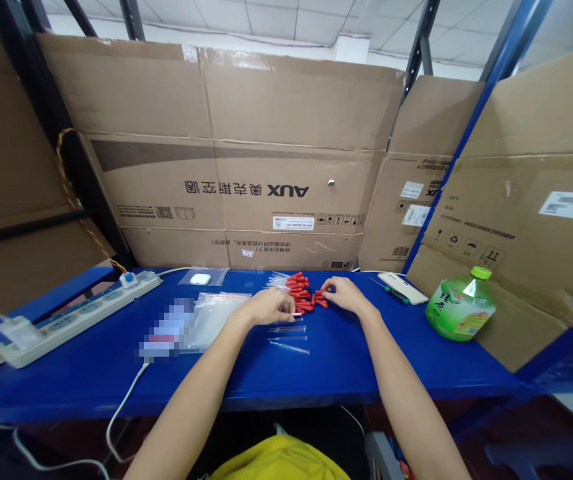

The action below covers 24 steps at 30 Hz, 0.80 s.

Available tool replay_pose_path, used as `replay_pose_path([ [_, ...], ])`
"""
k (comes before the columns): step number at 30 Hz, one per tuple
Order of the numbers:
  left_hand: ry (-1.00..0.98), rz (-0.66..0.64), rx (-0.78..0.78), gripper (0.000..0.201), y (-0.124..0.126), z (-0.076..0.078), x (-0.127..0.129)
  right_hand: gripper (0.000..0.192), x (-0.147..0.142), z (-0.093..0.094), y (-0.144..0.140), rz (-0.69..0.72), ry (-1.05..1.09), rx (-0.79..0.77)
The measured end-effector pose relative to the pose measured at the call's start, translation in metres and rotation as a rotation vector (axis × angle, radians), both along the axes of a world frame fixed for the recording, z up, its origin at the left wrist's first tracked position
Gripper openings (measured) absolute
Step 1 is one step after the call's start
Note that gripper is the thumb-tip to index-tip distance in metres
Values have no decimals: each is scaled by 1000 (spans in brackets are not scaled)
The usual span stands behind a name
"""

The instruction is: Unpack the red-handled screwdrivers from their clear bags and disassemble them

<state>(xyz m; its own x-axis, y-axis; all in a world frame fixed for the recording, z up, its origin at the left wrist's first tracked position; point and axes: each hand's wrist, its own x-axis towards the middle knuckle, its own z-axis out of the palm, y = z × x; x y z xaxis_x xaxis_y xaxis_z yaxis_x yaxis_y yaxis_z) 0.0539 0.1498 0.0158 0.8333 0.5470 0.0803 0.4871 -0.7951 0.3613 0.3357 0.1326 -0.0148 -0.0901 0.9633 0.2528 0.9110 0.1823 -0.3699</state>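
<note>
I take the green drink bottle (460,305) at the bench's (316,373) right end as my marker. Just left of it lies a white phone-like slab (402,287) with a thin green-handled tool (391,292) beside it. Far to its left, a white power strip (73,317) runs slantwise, a white cable (126,400) trailing off the front edge. Between strip and bottle I see clear plastic bags (211,317) and a small white earbud case (200,279). Behind the bottle stand big cardboard boxes (246,153).
</note>
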Motion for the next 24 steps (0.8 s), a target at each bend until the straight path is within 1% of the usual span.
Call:
replay_pose_path([
  [3,31,7,-24,15,1,-4,3,16,-2,0,-3,12,21,-97],
  [5,37,9,-36,14,1,-7,4,15,-3,0,-5,15,32,-113],
  [7,47,6,-41,13,1,-8,5,14,-5,2,-6,-4,25,-85],
  [9,44,12,-20,13,1,-8,5,11,-9,5,-7,-24,18,-26],
  [11,34,37,15,11,2,-8,5,10,-17,8,-9,-12,34,44],
  [14,47,100,44,9,4,-9,3,16,-33,13,-13,93,104,108],
  [18,103,161,83,10,2,-8,3,18,-54,16,-20,261,195,64],
  [20,131,181,113,11,-2,-7,4,15,-60,16,-22,297,202,34],
  [24,182,226,168,14,-8,-5,8,13,-62,14,-22,296,172,-1],
])
